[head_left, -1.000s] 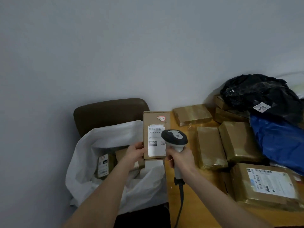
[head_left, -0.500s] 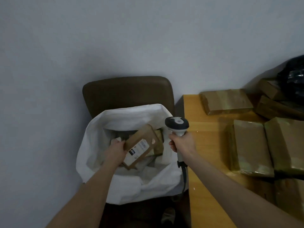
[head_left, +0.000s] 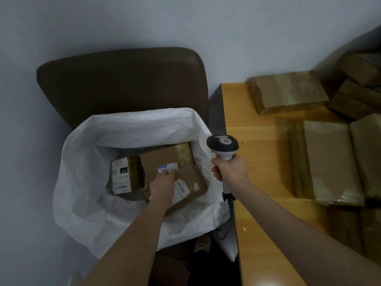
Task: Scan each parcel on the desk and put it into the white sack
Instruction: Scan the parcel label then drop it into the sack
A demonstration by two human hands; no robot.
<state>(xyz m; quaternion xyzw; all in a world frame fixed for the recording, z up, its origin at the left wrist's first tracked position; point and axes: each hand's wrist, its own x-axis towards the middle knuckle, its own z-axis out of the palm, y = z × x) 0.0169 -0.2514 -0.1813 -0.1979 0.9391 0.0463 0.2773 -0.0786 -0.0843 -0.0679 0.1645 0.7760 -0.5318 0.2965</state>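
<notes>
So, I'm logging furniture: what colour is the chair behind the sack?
The chair is dark brown; head view shows it best.

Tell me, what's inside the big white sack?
At least three cardboard parcels show in the white sack: a small labelled box at left, a bigger box behind, and a flat parcel in front, partly covered by the left hand. Anything beneath them is hidden.

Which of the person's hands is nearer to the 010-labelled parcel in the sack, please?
Left. The left hand is inside the white sack, just right of the 010-labelled parcel; the right hand holds the scanner outside the sack, by the desk edge.
</notes>
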